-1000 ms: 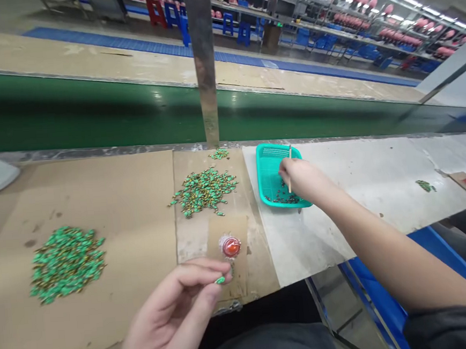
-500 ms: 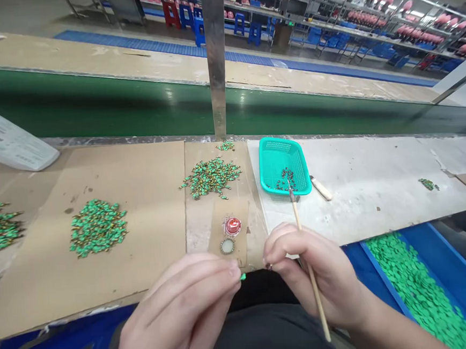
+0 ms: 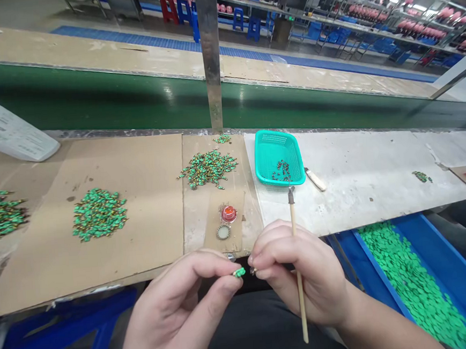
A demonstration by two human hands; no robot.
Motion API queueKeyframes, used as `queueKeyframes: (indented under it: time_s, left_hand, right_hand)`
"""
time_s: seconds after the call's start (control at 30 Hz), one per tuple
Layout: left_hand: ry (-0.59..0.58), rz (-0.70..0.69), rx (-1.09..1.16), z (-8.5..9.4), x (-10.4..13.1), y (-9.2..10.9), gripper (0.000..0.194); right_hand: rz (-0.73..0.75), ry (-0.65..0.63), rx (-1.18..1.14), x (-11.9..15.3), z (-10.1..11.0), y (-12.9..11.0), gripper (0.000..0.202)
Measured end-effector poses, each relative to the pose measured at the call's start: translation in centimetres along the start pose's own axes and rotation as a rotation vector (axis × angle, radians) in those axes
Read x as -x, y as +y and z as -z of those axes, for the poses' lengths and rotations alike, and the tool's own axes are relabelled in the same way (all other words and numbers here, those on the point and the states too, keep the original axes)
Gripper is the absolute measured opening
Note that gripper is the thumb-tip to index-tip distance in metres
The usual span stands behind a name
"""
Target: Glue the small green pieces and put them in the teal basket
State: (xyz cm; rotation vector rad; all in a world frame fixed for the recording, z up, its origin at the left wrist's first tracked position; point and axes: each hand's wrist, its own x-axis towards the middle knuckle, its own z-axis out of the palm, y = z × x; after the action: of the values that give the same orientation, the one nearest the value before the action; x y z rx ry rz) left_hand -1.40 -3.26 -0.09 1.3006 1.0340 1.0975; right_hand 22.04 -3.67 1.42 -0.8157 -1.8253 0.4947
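Two hands meet just in front of the cardboard sheet (image 3: 130,204), below its near edge. Our left hand (image 3: 179,313) pinches a small green piece (image 3: 239,272) between thumb and forefinger, the other fingers curled loosely under. Our right hand (image 3: 297,271) is closed around a thin wooden brush (image 3: 298,266) that stands nearly upright through the grip, its metal tip pointing away from us; the thumb and forefinger of that hand also nip something tiny right beside the green piece, too small for us to make out. On the cardboard lie three heaps of green pieces (image 3: 99,213), one at its left edge, one in the middle and one near its far right corner. Close to the cardboard's near right corner sit a red cap (image 3: 228,213) and a pale cap (image 3: 223,231), just beside each other. Right of the cardboard stands a teal basket (image 3: 277,141) with a few dark bits inside. Below and right of the cardboard, a blue bin (image 3: 463,280) holds more green pieces.
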Motion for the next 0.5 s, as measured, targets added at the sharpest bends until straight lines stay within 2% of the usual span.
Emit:
queueKeyframes:
  time_s: [0.2,0.5]
  left_hand:
    - [-0.046,0.116,0.094,-0.6,-0.4,0.6,0.021]
    - [-0.059,0.11,0.074,-0.6,-0.7,1.2,0.024]
  right_hand:
    - [-0.019,0.018,0.028,0.1,-0.4,0.1,0.01]
    - [0.021,-0.019,0.049,-0.2,-0.3,0.1,0.009]
